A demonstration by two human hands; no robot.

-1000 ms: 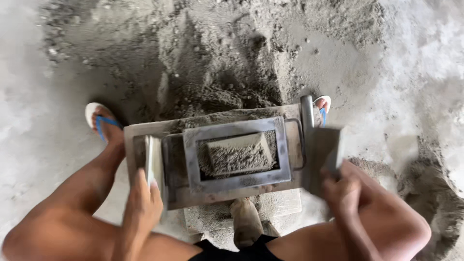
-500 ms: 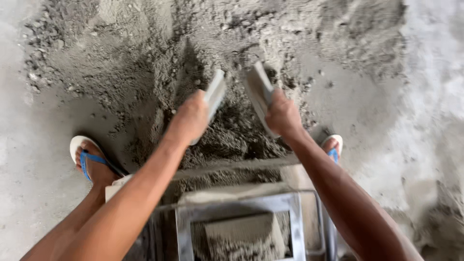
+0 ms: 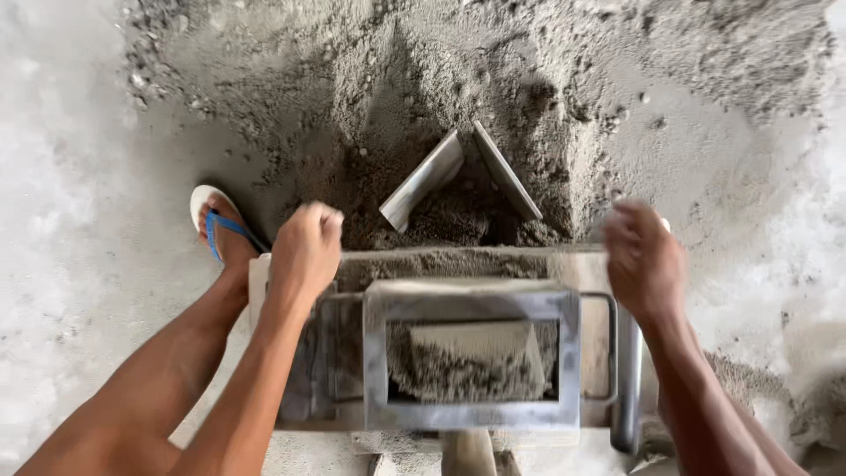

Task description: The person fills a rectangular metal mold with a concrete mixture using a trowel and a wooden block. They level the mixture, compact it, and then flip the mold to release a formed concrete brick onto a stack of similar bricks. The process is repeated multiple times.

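Observation:
A grey metal mould frame (image 3: 471, 304) sits on a block press in front of me, its rectangular opening partly filled with damp sand mix (image 3: 467, 370). Two flat metal plates (image 3: 423, 181) (image 3: 507, 172) stand stuck in the sand heap (image 3: 458, 79) just beyond the mould, leaning together in a V. My left hand (image 3: 306, 249) hovers over the mould's left end, fingers curled with nothing in them. My right hand (image 3: 643, 256), blurred, hangs above the right end next to a round metal handle (image 3: 626, 379).
The sand heap spreads over a pale concrete floor (image 3: 62, 176). My left foot in a blue-strapped sandal (image 3: 220, 231) stands left of the press. My right foot is hidden behind my right hand.
Both hands let go of the two plates, leaving them stuck in the heap, and pulled back toward the mould. The view tilted down again.

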